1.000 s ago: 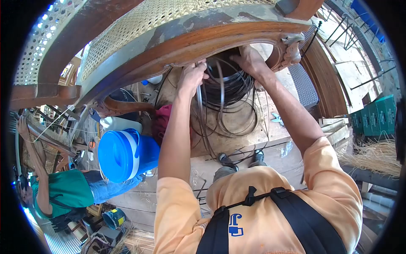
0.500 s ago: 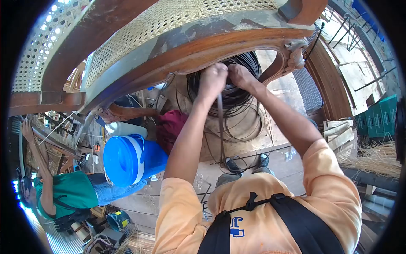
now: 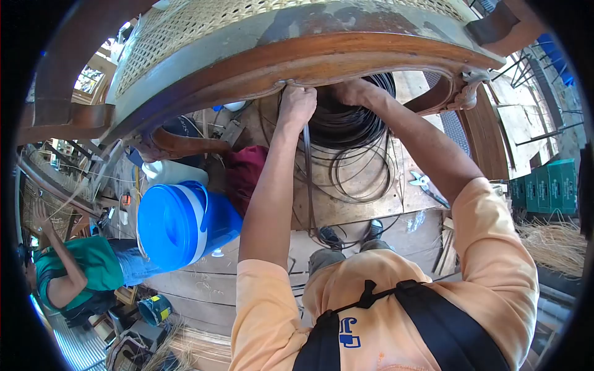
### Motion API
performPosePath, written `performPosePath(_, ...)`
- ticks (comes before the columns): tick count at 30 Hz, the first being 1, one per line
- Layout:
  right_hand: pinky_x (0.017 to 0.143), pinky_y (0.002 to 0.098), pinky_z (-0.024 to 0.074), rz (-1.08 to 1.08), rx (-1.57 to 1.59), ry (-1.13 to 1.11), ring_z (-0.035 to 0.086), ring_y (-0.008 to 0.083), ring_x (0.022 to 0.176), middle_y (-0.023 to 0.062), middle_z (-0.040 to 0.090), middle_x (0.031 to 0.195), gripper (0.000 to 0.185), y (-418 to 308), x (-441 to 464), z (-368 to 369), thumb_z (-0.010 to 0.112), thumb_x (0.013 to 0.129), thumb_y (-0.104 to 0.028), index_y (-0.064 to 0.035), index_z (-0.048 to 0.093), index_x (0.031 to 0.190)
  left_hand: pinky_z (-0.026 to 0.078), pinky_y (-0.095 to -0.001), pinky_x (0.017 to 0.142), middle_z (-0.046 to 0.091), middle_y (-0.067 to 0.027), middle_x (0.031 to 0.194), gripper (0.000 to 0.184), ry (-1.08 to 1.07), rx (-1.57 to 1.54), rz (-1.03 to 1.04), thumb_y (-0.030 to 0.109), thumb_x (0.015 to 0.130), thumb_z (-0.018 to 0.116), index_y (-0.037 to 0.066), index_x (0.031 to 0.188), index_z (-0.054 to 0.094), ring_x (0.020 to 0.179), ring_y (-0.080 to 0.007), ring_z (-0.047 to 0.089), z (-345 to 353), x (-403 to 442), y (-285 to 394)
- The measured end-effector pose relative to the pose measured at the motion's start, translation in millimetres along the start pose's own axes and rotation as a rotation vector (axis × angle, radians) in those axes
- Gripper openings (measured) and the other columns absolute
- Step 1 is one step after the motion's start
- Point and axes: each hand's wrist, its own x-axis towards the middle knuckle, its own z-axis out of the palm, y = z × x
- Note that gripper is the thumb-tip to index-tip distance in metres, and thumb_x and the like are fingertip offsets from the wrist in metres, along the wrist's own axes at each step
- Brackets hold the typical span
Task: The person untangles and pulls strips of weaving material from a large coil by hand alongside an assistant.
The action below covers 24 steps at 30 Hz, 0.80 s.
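In the upper middle of the frame, the left hand point(image 3: 298, 106) has its fingers curled together and clamped on a few dark flat strands point(image 3: 307, 164), which hang down from the fist toward the front edge of the desk point(image 3: 408, 199). Just to its right in the picture, the right hand point(image 3: 354, 93) reaches in at the top of a large dark coil point(image 3: 352, 131); its fingertips are lost in shadow and behind the wood, so I cannot tell whether the fingers are apart or closed on anything. The coil lies on the desk in the upper centre, with looser loops spreading below it.

A curved wooden rail point(image 3: 297, 65) crosses the top of the frame just above both hands, with woven cane point(image 3: 204, 34) above it. Pliers point(image 3: 421, 180) lie on the desk, right of the loops and near the right forearm. Left of the left forearm are a maroon cloth point(image 3: 246, 175), a blue bucket point(image 3: 167, 226) with its lid on, and a white container point(image 3: 176, 171) behind the bucket.

At the lower left, a co-worker in a green shirt point(image 3: 93, 266) has a raised hand point(image 3: 42, 216). Green boxes point(image 3: 547, 188) stand at the right edge, with pale fibres point(image 3: 554, 247) below them.
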Motion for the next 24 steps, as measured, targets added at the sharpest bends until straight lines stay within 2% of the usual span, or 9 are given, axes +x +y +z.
performPosePath(1,0.103,0.0362,0.0349,0.078,0.125,-0.017,0.048,0.0252,0.119,0.0116,0.056,0.123,0.037,3,4,5,0.041,0.087,-0.014,-0.0045,0.056,0.12,0.039,-0.0359,0.098,0.053,-0.0198,0.122,0.038,-0.06,0.165,-0.068,0.016,0.09,0.041,-0.001,0.123,0.049,0.117,-0.0325,0.049,-7,-3,8)
performPosePath(2,0.103,0.0354,0.0345,0.137,-0.061,0.095,0.045,0.0257,0.121,0.0125,0.053,0.127,0.041,13,5,40,0.041,0.087,-0.013,-0.0044,0.051,0.125,0.041,-0.0387,0.092,0.057,-0.0201,0.113,0.033,0.126,0.109,0.066,0.013,0.086,0.042,-0.001,0.113,0.054,0.109,-0.0336,0.052,4,-3,3)
performPosePath(4,0.102,0.0352,0.0351,0.226,-0.02,0.145,0.046,0.0256,0.12,0.0126,0.053,0.126,0.04,21,11,47,0.042,0.087,-0.013,-0.0044,0.051,0.125,0.047,-0.0444,0.081,0.064,-0.0206,0.095,0.025,0.531,0.003,0.341,0.008,0.08,0.045,-0.001,0.095,0.063,0.093,-0.0358,0.06,21,10,-11)
performPosePath(7,0.101,0.035,0.0359,0.284,0.035,0.163,0.047,0.0254,0.118,0.0126,0.054,0.124,0.038,20,15,47,0.042,0.088,-0.014,-0.0044,0.052,0.124,0.048,-0.0429,0.079,0.064,-0.0193,0.091,0.025,0.39,-0.075,0.155,0.008,0.079,0.046,-0.002,0.096,0.063,0.091,-0.0319,0.061,27,18,-19)
performPosePath(9,0.1,0.0348,0.0365,0.286,0.049,0.173,0.048,0.0253,0.117,0.0126,0.055,0.122,0.038,19,19,47,0.042,0.088,-0.014,-0.0044,0.052,0.123,0.048,-0.0425,0.08,0.064,-0.0184,0.092,0.025,0.442,0.155,0.248,0.009,0.079,0.048,-0.002,0.097,0.062,0.09,-0.0307,0.061,41,23,-45)
performPosePath(12,0.099,0.0346,0.0373,0.252,0.063,0.172,0.049,0.0251,0.115,0.0126,0.056,0.12,0.036,13,22,46,0.043,0.088,-0.014,-0.0044,0.053,0.122,0.038,-0.0377,0.093,0.055,-0.0177,0.117,0.033,0.355,-0.184,0.116,0.018,0.086,0.048,-0.003,0.111,0.055,0.11,-0.0308,0.051,27,6,-35)
performPosePath(15,0.097,0.0344,0.0382,0.205,0.058,0.153,0.05,0.025,0.113,0.0127,0.056,0.118,0.035,6,25,47,0.043,0.088,-0.015,-0.0044,0.053,0.12,0.037,-0.0302,0.092,0.056,-0.0124,0.118,0.036,0.267,-0.465,0.072,0.021,0.089,0.051,-0.003,0.116,0.054,0.106,-0.0228,0.051,38,12,-53)
performPosePath(20,0.095,0.034,0.0396,0.145,0.055,0.133,0.051,0.0247,0.11,0.0127,0.058,0.114,0.033,0,23,48,0.044,0.089,-0.016,-0.0044,0.055,0.118,0.038,-0.0252,0.08,0.058,-0.0051,0.1,0.032,0.181,-0.691,-0.153,0.017,0.088,0.053,-0.004,0.111,0.056,0.086,-0.0131,0.05,23,-3,-37)
performPosePath(24,0.093,0.0337,0.0408,0.102,0.072,0.112,0.053,0.0244,0.107,0.0127,0.059,0.111,0.032,0,21,47,0.045,0.089,-0.016,-0.0043,0.055,0.117,0.039,-0.026,0.08,0.059,-0.0058,0.098,0.031,0.204,-0.703,-0.152,0.013,0.088,0.051,-0.005,0.111,0.056,0.084,-0.0133,0.05,25,-7,-32)
